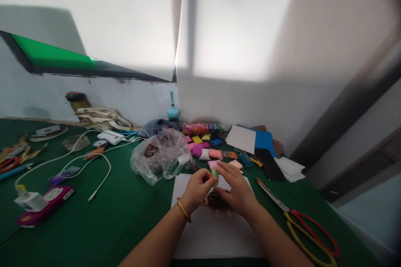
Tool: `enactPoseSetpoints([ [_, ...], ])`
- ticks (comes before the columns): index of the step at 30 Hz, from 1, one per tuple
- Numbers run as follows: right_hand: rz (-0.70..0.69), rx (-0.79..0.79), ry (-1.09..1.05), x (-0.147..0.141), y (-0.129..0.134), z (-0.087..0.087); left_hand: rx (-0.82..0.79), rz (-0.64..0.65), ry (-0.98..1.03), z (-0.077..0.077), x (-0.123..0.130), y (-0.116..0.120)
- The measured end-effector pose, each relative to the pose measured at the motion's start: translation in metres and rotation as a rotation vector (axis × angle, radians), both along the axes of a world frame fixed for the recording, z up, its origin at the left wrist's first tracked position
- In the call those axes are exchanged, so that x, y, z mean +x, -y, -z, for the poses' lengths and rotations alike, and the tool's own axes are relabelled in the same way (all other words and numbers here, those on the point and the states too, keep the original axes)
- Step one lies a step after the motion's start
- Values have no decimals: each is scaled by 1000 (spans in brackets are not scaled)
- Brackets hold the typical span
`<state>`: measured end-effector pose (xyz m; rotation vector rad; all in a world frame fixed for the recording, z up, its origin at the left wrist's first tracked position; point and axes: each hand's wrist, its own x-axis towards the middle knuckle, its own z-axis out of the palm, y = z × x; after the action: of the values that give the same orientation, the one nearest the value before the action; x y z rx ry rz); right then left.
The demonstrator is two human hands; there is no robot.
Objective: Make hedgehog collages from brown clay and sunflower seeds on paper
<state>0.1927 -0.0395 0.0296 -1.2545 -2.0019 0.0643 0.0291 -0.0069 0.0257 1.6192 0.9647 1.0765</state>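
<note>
Two white sheets [138,21] [232,41] hang behind the green table [119,221]. On it lies white paper [219,240]. Above this paper, the left hand [198,187] pinches a small green piece [214,177], long side pointing mostly away from the person; the right hand [238,190] curves half open just beside it, its hold I cannot tell.

No text or numbers can be read.
</note>
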Motion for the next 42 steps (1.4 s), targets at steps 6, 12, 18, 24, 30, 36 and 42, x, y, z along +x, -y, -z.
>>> enactPoseSetpoints([
  [6, 20, -143, -161, -10, 6, 0, 77, -66, 12, -3, 4, 8],
  [12, -155, -222, -245, -10, 6, -3, 4, 63, 66, -8, 4, 10],
  [18, -231, -270, -299, -8, 5, -5, 84, 28, 0, -1, 3, 7],
  [24, -60, -247, -202, -11, 6, 0, 257, 18, -168, 3, 4, 10],
  [30, 65, -138, -120, -15, 8, -1, 535, -70, -471, -11, 6, 17],
  [36, 167, -110, -79, -18, 10, -7, 658, -138, -641, -18, 8, 19],
  [42, 59, -216, -173, -16, 10, -7, 547, -51, -514, -18, 3, 18],
])
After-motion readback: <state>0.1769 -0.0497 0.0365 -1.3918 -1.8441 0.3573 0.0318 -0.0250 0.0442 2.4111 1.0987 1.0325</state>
